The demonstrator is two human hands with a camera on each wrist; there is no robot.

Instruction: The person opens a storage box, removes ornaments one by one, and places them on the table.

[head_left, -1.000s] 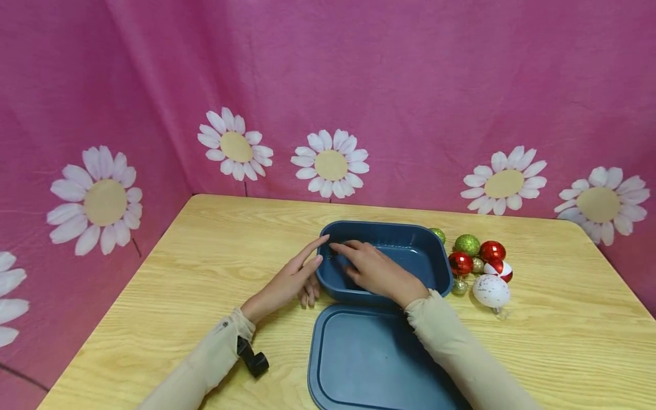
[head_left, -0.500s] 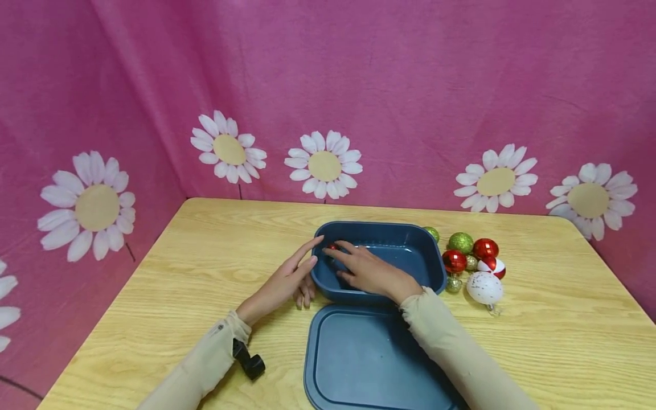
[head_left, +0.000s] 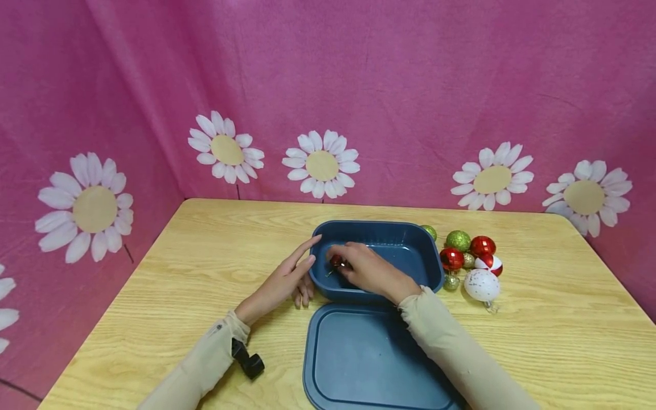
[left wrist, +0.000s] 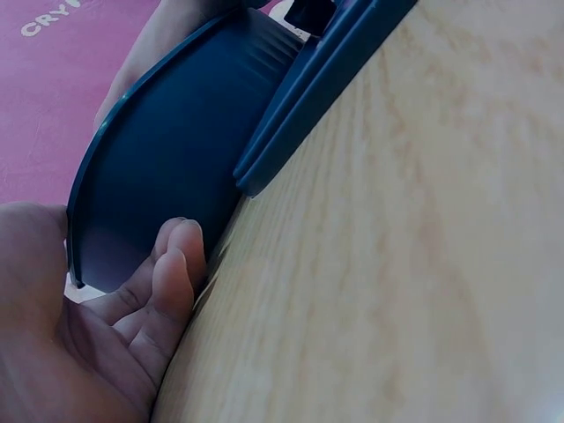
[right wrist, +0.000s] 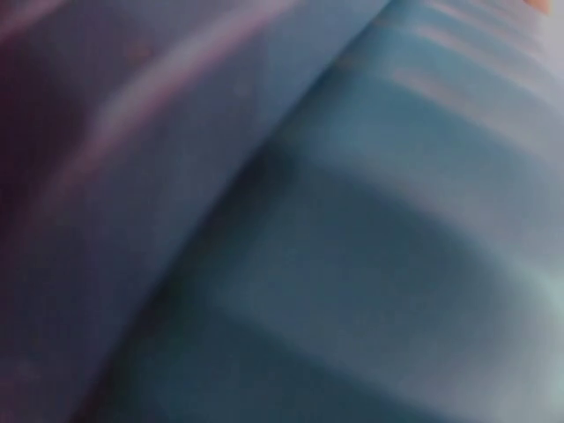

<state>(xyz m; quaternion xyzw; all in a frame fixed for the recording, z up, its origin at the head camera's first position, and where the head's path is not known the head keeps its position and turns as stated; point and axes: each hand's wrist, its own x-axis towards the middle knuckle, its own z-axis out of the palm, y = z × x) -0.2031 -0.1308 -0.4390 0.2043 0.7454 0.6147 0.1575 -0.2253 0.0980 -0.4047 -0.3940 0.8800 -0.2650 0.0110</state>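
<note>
My right hand (head_left: 366, 267) reaches down into a dark blue rectangular container (head_left: 410, 242) and grips a small red bauble (head_left: 336, 261) near its left end. A short shiny loop hangs from the bauble, and the fingers cover part of it. At the container's left side, my left hand (head_left: 287, 279) has its index finger and thumb by the rim. Its other fingers (left wrist: 174, 280) lie loosely bent beside the outer wall (left wrist: 185, 132), low over the table. The right wrist view holds only blurred blue container surfaces (right wrist: 352, 264).
A flat blue lid (head_left: 374, 359) lies on the wooden table (head_left: 220, 239) in front of the container. To the right sit several baubles: green glitter (head_left: 458, 241), shiny red (head_left: 483, 246), red-and-white (head_left: 489, 265), speckled white (head_left: 482, 285). A pink daisy-print cloth (head_left: 389, 102) hangs behind.
The fingers of my right hand have curled from reaching to gripping the small red bauble inside the container. My left hand stays at the container's side; the head view has shifted slightly.
</note>
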